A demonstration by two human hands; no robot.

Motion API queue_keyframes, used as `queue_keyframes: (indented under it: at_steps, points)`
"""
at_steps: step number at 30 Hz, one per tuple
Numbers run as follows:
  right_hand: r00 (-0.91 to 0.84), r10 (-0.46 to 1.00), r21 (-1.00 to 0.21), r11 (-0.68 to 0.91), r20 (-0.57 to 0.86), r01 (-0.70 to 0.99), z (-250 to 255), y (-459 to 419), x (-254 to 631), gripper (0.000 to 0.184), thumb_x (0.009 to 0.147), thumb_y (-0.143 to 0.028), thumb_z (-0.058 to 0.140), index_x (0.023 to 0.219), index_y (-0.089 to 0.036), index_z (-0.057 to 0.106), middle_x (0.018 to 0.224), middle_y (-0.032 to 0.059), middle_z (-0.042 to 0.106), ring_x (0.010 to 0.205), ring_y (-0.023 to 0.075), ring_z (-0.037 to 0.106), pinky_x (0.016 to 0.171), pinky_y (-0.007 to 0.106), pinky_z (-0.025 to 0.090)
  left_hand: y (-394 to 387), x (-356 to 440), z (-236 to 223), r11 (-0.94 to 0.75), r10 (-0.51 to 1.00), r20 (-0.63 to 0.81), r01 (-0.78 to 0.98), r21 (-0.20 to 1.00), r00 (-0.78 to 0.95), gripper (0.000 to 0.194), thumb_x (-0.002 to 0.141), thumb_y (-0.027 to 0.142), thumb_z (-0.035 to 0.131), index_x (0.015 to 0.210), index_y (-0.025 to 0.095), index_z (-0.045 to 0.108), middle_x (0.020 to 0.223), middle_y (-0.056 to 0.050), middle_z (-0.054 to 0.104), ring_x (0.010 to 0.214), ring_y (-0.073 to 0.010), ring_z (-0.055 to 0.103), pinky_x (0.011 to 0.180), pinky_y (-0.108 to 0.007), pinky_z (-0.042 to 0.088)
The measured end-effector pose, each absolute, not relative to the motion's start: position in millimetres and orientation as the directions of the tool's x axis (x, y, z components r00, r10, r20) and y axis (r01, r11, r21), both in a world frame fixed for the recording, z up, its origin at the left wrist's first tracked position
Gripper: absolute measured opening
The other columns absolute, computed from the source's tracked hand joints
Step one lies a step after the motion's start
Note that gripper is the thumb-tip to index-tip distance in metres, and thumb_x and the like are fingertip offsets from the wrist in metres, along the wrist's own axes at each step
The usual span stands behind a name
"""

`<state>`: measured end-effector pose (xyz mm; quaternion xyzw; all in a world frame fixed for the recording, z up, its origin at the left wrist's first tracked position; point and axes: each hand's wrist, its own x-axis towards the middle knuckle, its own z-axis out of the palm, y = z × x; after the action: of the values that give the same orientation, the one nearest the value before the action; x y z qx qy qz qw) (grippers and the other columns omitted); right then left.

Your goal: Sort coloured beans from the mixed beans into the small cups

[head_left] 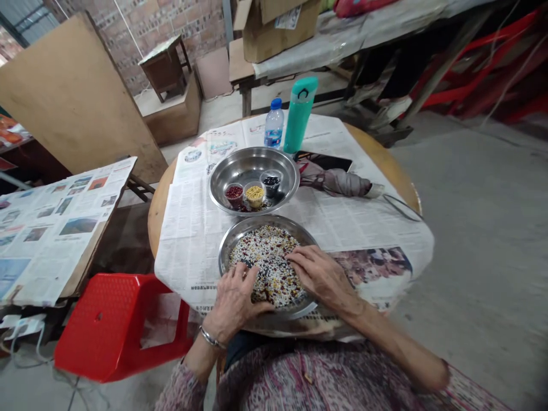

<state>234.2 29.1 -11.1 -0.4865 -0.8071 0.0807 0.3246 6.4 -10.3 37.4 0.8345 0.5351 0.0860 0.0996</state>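
Observation:
A steel bowl (315,235) near me holds a mix of white grains with dark red, yellow and black beans (274,260). My left hand (236,297) rests over its left front rim, thumb and fingers spread apart at the edge of the mix. My right hand (319,277) reaches over the right side. Its fingers are bent together at the surface of the mix, and whatever is between their tips is hidden. Just behind, a second steel basin (222,165) contains small clear cups of red beans (233,194), yellow beans (254,195) and black beans (271,184).
Newspaper (184,228) covers the round table. Behind the basin stand a water bottle (274,123) and a green tumbler (301,114). A folded umbrella (338,181) and a phone (331,161) lie to the right. A red stool (103,325) is at left.

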Motion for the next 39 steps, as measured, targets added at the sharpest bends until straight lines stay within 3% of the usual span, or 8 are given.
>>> queue_keyframes:
  at_steps: [8,15,21,23,27,29,35,39]
  points:
    - [-0.078,0.812,-0.622,0.501,0.579,0.602,-27,26,230,0.03,0.093,-0.013,0.045,0.11,-0.022,0.067,0.105,0.0085,0.068,0.1,0.0223,0.063,0.091,0.042,0.053,7,52,19,-0.482,0.834,-0.024,0.749,0.454,0.551,0.03,0.088,0.006,0.052,0.113,0.023,0.054,0.105,-0.004,0.053,0.09,-0.0172,0.058,0.082,-0.03,0.054]
    - [-0.029,0.803,-0.64,0.496,0.596,0.587,-28,22,233,0.035,0.094,-0.013,0.042,0.122,-0.023,0.061,0.115,0.0103,0.064,0.107,0.0223,0.061,0.094,0.042,0.052,59,71,19,-0.555,0.829,0.182,0.733,0.393,0.529,0.023,0.094,0.016,0.05,0.116,0.02,0.055,0.118,-0.008,0.054,0.107,-0.0209,0.055,0.092,-0.035,0.051]
    - [0.005,0.812,-0.666,0.475,0.583,0.575,-29,21,233,0.038,0.094,-0.015,0.041,0.126,-0.025,0.06,0.115,0.0101,0.064,0.108,0.0236,0.061,0.095,0.043,0.051,83,58,22,-0.575,0.814,0.082,0.777,0.254,0.576,0.09,0.059,0.059,0.084,0.133,0.022,0.048,0.138,-0.014,0.045,0.124,-0.0373,0.044,0.102,-0.057,0.042]
    - [-0.003,0.813,-0.663,0.477,0.583,0.577,-30,21,233,0.038,0.094,-0.015,0.042,0.126,-0.025,0.06,0.115,0.0102,0.064,0.107,0.0236,0.061,0.095,0.043,0.051,82,56,19,-0.597,0.794,0.052,0.759,0.259,0.606,0.08,0.062,0.051,0.086,0.129,0.022,0.052,0.133,-0.013,0.049,0.12,-0.035,0.047,0.1,-0.052,0.045]
    - [-0.011,0.82,-0.662,0.47,0.573,0.584,-31,21,233,0.038,0.094,-0.016,0.042,0.125,-0.025,0.061,0.114,0.0102,0.064,0.106,0.024,0.062,0.095,0.044,0.051,74,53,16,-0.571,0.791,-0.016,0.747,0.34,0.612,0.024,0.084,0.014,0.065,0.107,0.021,0.062,0.104,-0.006,0.059,0.096,-0.0205,0.059,0.086,-0.034,0.052]
    - [-0.005,0.818,-0.662,0.469,0.575,0.584,-31,21,233,0.037,0.093,-0.016,0.043,0.125,-0.025,0.061,0.114,0.0101,0.065,0.106,0.0239,0.062,0.095,0.044,0.052,65,48,16,-0.55,0.795,-0.03,0.742,0.383,0.606,0.023,0.086,0.006,0.056,0.102,0.02,0.063,0.096,-0.004,0.058,0.087,-0.0168,0.06,0.081,-0.03,0.053]
    - [-0.001,0.812,-0.653,0.471,0.584,0.593,-31,21,233,0.036,0.093,-0.014,0.043,0.123,-0.024,0.061,0.113,0.0101,0.065,0.107,0.0232,0.061,0.094,0.042,0.052,27,37,24,-0.58,0.749,0.028,0.635,0.51,0.661,0.019,0.088,0.017,0.064,0.107,0.02,0.062,0.101,-0.003,0.06,0.092,-0.016,0.06,0.085,-0.028,0.053]
    - [0.004,0.815,-0.652,0.46,0.579,0.602,-32,21,233,0.036,0.093,-0.017,0.043,0.123,-0.024,0.061,0.112,0.0098,0.065,0.106,0.0239,0.062,0.094,0.043,0.052,16,51,28,-0.77,0.587,0.058,0.534,0.35,0.808,0.018,0.091,0.022,0.059,0.108,0.023,0.064,0.113,-0.006,0.06,0.104,-0.0208,0.056,0.093,-0.036,0.051]
